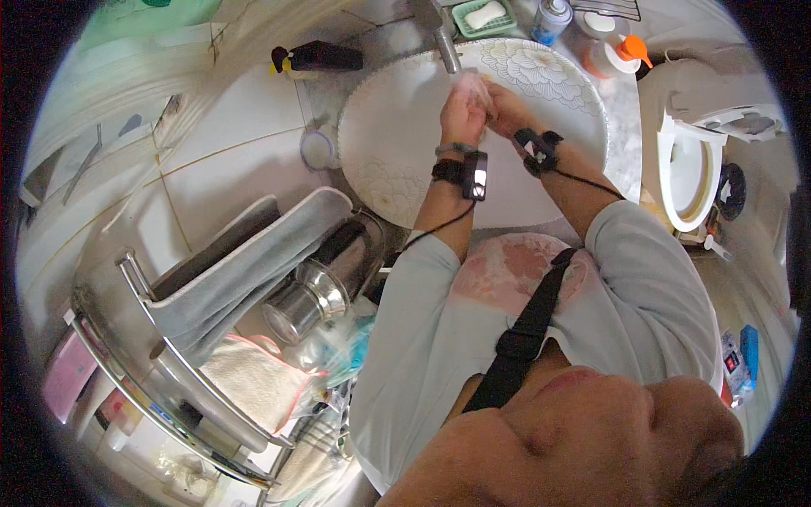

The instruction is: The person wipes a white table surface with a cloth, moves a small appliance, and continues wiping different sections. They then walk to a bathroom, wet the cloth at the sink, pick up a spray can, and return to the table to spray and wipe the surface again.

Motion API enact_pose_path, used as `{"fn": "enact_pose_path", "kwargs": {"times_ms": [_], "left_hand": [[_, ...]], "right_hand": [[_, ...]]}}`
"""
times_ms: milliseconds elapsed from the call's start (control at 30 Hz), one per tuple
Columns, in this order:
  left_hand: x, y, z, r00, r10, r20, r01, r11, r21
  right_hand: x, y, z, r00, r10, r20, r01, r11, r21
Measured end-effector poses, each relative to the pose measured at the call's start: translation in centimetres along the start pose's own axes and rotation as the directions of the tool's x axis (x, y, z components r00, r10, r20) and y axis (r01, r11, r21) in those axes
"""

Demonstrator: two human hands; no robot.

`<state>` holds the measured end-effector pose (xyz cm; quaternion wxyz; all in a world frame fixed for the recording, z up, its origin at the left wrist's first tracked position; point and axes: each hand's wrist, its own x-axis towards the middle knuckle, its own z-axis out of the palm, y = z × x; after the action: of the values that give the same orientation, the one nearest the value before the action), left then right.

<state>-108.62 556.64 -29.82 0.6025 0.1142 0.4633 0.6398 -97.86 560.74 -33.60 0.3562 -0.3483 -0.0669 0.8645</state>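
Observation:
Both my hands meet over the white wash basin [405, 152], just below the metal faucet [447, 54]. My left hand [466, 117] has its fingers curled against my right hand [505, 109]. A pale, blurred patch covers the fingertips, and I cannot tell whether it is water, foam or something held. A strapped device [476, 176] sits on my left wrist, with a cable running back along the arm. Another black device [537, 151] is strapped to my right wrist. Line-drawn flowers decorate the basin's inner wall.
Behind the basin stand a green soap dish [485, 18], a spray can [551, 20] and an orange-topped pump bottle [618, 57]. A toilet [687, 171] is at the right. Left, a grey towel [253, 266] hangs on a metal rack [190, 374]. A dark bottle [326, 56] lies near the tiled wall.

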Motion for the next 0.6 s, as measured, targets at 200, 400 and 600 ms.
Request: {"fn": "enact_pose_path", "kwargs": {"times_ms": [200,400,600], "left_hand": [[0.9,1.9,1.2,0.986,-0.162,0.035,0.164,0.985,-0.045],[-0.4,10.4,4.2,0.958,0.282,-0.053,-0.066,0.397,0.916],[0.4,11.0,6.5,0.786,0.367,0.498,-0.369,-0.368,0.853]], "right_hand": [[1.0,0.5,-1.3,0.942,0.046,0.332,-0.025,0.997,-0.068],[2.2,0.1,-1.6,0.934,-0.227,0.275,0.356,0.66,-0.661],[-0.9,0.0,0.1,0.918,-0.079,0.389,0.32,0.727,-0.608]]}}
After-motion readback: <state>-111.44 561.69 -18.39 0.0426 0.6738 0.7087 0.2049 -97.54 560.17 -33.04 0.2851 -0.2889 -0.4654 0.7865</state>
